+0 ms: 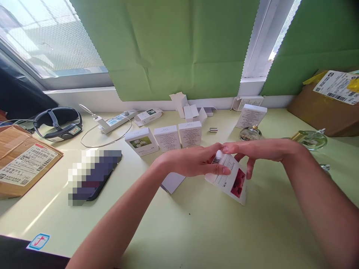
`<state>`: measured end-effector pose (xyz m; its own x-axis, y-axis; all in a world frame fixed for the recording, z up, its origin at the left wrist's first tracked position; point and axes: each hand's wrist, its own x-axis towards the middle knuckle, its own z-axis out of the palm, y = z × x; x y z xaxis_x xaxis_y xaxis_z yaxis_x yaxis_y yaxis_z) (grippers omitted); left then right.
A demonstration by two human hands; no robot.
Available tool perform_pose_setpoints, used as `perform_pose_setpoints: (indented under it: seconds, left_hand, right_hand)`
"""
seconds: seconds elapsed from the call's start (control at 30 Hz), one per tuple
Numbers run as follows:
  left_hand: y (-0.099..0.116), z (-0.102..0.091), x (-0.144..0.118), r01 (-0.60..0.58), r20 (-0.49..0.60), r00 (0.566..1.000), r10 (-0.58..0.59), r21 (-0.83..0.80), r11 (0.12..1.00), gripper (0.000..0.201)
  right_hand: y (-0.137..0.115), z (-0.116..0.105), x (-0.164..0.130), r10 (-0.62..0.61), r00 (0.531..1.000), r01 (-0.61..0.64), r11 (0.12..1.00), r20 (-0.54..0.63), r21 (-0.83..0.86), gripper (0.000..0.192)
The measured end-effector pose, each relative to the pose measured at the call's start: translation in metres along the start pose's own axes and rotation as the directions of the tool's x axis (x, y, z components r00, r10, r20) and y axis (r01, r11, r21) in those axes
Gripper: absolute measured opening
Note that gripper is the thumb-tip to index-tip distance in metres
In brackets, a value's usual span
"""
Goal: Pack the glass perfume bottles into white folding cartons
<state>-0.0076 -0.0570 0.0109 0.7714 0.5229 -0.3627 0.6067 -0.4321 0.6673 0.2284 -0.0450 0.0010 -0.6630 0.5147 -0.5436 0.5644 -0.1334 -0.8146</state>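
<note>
Pale green tabletop (pixel 196 224) under a window hung with green paper sheets (pixel 179 45). Above its middle, held just off the surface and tilted, a small white carton (pixel 231 179) with a barcode on its upper end and a red flower picture on its lower face. Left hand (pixel 193 160) curled around the carton's upper left part, thumb laid across the printed side, fingers behind. Right hand (pixel 255 149) reaching in from the right, fingertips pinching the carton's top end near the barcode, remaining fingers loosely bent over its right edge. Just left of the carton and partly under the left wrist, a flat white box piece (pixel 172 182) lying on the table. Behind the hands, three upright white boxes in a row (pixel 165 138), the leftmost with a white flower picture. Further back, opened white cartons (pixel 190 108) near the sill, and a small metal cylinder (pixel 213 130). To the right, a round glass perfume bottle (pixel 250 133) before another white box (pixel 251 116), and a greenish glass bottle (pixel 311 139) near a cardboard parcel (pixel 322 108). Far left, a power strip (pixel 116 121), a black headband device (pixel 57 123), a dark phone (pixel 94 175) and a labelled brown parcel (pixel 22 164).
</note>
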Motion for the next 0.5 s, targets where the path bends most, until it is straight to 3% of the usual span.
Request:
perform_pose_setpoints:
  seconds: [0.37, 0.5]
  left_hand:
    - [-0.0025, 0.0018, 0.0036, -0.001, 0.020, 1.000, 0.001, 0.015, 1.000, 0.055]
    - [-0.0058, -0.0014, 0.0014, -0.113, 0.023, 0.993, 0.116, -0.092, 0.989, 0.045]
  right_hand:
    - [-0.0011, 0.0003, 0.0009, 0.045, 0.999, -0.045, 0.999, 0.003, -0.009, 0.051]
    - [-0.0021, -0.0009, -0.0011, 0.031, 1.000, -0.030, 0.999, 0.004, -0.015, 0.049]
